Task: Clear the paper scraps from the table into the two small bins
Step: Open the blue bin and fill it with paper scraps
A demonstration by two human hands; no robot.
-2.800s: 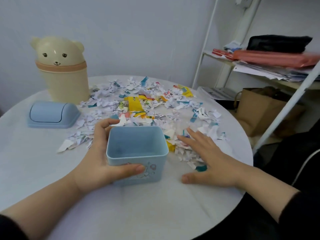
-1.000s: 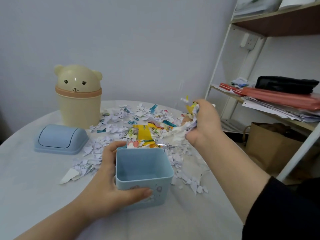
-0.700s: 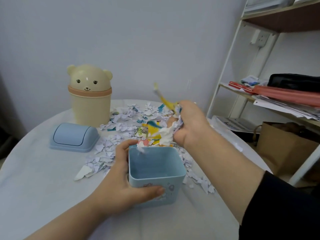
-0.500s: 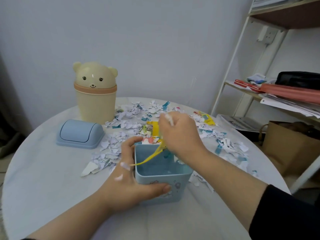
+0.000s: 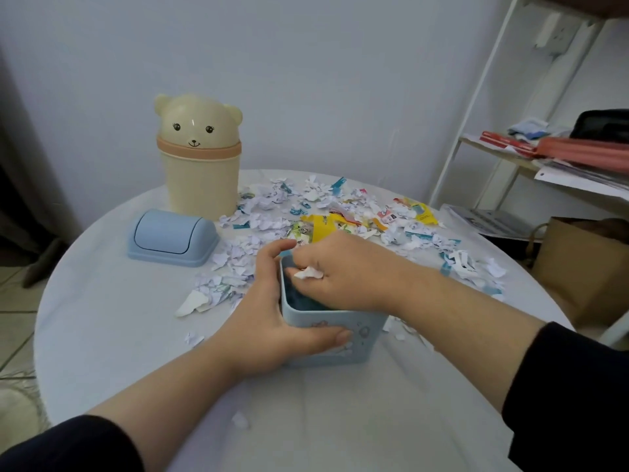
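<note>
Right hand (image 5: 343, 270), fingers curled round a white paper scrap (image 5: 308, 274), dips into the open blue bin (image 5: 360, 338), which the left hand (image 5: 269, 321) grips by its left wall; beyond lie loose paper scraps (image 5: 323, 212) on the round table (image 5: 136, 335), with the bear-shaped bin (image 5: 199, 155) and blue swing lid (image 5: 172, 236) at far left.

The blue bin (image 5: 326, 338) at six o'clock and the blue lid (image 5: 172, 238) are smooth, matt plastic. The bear bin (image 5: 200, 178) at eleven has a glossier plastic dome. The paper scraps (image 5: 272, 206) are crumpled. The worktop (image 5: 119, 321) looks matt white and faintly creased.
</note>
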